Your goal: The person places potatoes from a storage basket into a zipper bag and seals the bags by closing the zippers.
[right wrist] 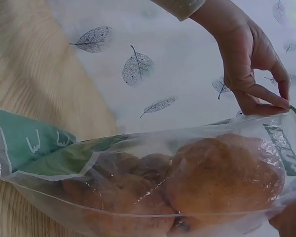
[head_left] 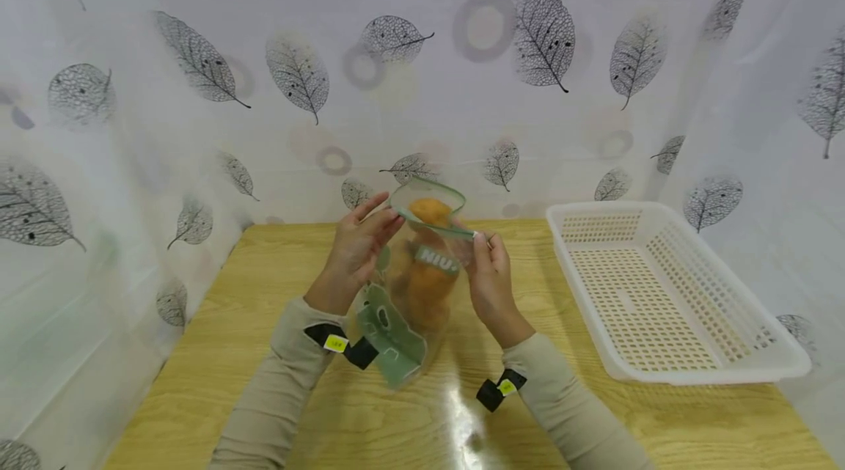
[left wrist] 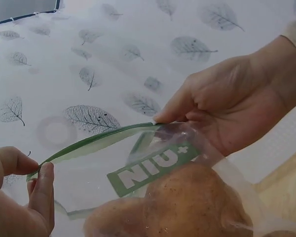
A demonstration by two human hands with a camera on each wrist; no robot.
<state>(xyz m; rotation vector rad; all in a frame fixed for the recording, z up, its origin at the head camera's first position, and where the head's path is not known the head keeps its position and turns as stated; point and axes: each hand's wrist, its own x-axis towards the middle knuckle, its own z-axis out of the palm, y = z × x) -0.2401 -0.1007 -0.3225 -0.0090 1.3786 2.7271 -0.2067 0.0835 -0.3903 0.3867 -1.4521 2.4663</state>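
Observation:
A clear zip bag [head_left: 422, 287] with a green zip edge and a green "NIU+" label hangs between both hands over the table, its mouth parted at the top. Inside are several orange-brown, potato-like lumps [right wrist: 222, 177]. My left hand [head_left: 353, 254] pinches the left end of the zip edge between thumb and fingers. At the opposite end, my right hand [head_left: 491, 287] pinches the edge by a small white zip slider [left wrist: 157, 121]. The bag's lower part, with a green printed panel [right wrist: 34, 145], slants down toward the left forearm.
On the right of the wood-grain table [head_left: 231, 353] stands a white perforated plastic basket [head_left: 594, 331]. A pale curtain [head_left: 422, 111] with leaf prints encloses the back and sides. Both wrists wear dark straps [head_left: 359, 353] with yellow tags.

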